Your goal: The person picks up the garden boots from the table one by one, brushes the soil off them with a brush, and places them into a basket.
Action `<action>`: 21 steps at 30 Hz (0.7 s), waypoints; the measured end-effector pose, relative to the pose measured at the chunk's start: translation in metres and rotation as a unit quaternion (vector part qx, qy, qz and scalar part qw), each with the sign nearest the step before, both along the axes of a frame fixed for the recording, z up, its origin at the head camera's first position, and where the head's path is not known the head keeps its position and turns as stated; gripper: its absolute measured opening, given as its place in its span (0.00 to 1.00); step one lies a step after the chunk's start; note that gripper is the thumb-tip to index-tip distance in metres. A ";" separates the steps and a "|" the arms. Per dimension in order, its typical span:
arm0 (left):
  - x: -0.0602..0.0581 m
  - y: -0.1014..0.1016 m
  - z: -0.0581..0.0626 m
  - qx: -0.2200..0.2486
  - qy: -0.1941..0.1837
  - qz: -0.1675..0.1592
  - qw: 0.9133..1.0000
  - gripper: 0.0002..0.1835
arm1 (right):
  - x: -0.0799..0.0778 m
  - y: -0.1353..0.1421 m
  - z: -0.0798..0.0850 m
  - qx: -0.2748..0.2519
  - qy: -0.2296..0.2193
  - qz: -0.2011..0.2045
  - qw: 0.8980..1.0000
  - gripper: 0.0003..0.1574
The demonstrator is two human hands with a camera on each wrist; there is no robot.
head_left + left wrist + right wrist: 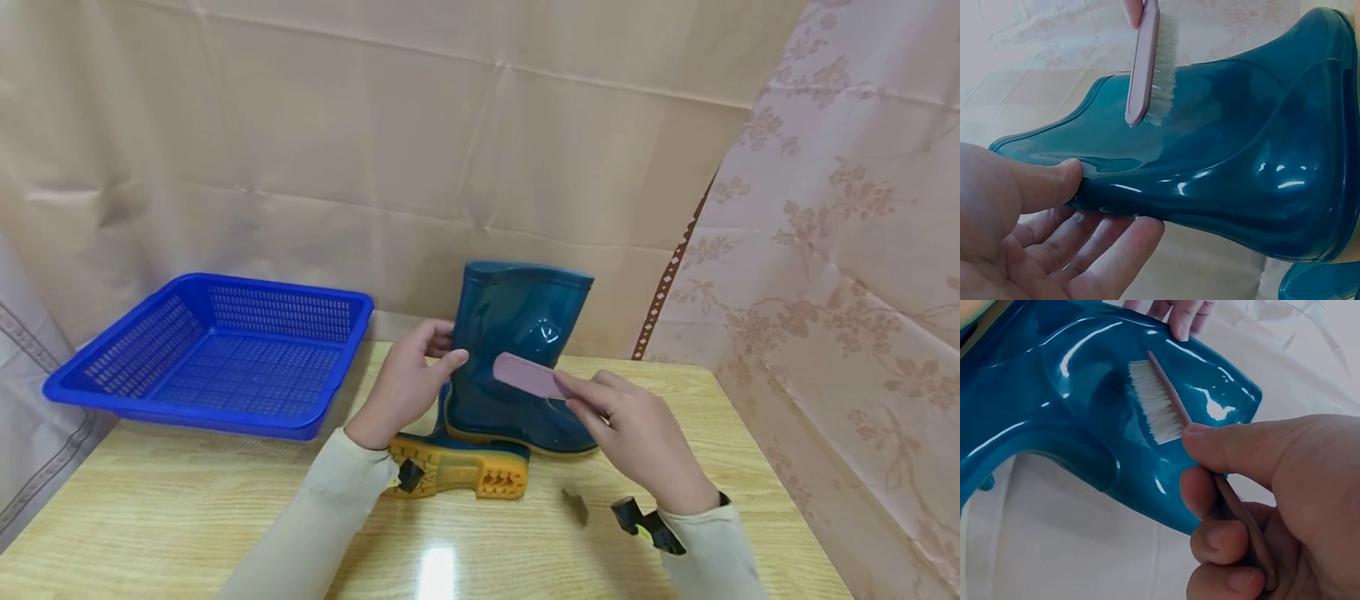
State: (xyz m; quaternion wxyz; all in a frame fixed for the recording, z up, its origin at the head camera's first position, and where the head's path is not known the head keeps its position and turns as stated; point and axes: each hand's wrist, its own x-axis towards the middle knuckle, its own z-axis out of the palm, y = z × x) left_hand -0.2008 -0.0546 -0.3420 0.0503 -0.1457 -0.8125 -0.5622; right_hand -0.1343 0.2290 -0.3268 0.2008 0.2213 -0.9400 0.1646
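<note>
A dark teal rain boot (510, 350) stands upright on the table, its toe pointing right. My left hand (412, 375) holds the back of its shaft, with the thumb (1054, 184) on the near side and the fingers at the rear edge. My right hand (637, 425) grips a pink scrub brush (528, 375) by its handle. In the right wrist view, the brush's white bristles (1154, 400) face the boot's shaft; I cannot tell how firmly they touch. A second rain boot (468, 473) lies on its side in front, showing a yellow-orange sole.
A blue plastic basket (330, 417) with perforated walls stands at the left of the wood-grain table (480, 550). Beige cloth (375, 150) hangs behind, and a floral curtain (862, 317) hangs along the right. A small dark mark (576, 507) shows near the front.
</note>
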 end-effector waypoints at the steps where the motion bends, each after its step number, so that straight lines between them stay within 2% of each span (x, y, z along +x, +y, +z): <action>1: 0.000 0.000 0.000 -0.001 0.001 -0.001 1.000 0.18 | -0.001 0.000 -0.001 -0.002 -0.001 0.003 1.000 0.25; 4: 0.000 0.000 0.000 -0.003 0.003 -0.003 1.000 0.18 | -0.005 -0.001 -0.005 -0.009 -0.007 0.006 1.000 0.25; 7: 0.000 0.000 0.000 -0.007 0.005 -0.005 1.000 0.18 | -0.008 -0.001 -0.006 -0.011 -0.019 -0.011 1.000 0.25; 12: -0.001 -0.001 -0.001 -0.012 0.004 -0.008 1.000 0.19 | -0.006 0.001 -0.002 0.015 -0.070 -0.058 0.996 0.24; 15: -0.001 -0.001 0.000 -0.015 0.003 -0.011 1.000 0.19 | -0.004 0.001 0.000 0.023 -0.091 -0.059 0.994 0.23; 17: 0.000 -0.002 0.000 -0.015 0.003 -0.013 1.000 0.19 | -0.004 0.001 0.000 0.016 -0.078 -0.048 0.996 0.23; 21: 0.002 -0.002 0.002 -0.015 0.012 -0.021 1.000 0.18 | -0.003 0.000 -0.001 -0.005 -0.005 -0.016 1.000 0.23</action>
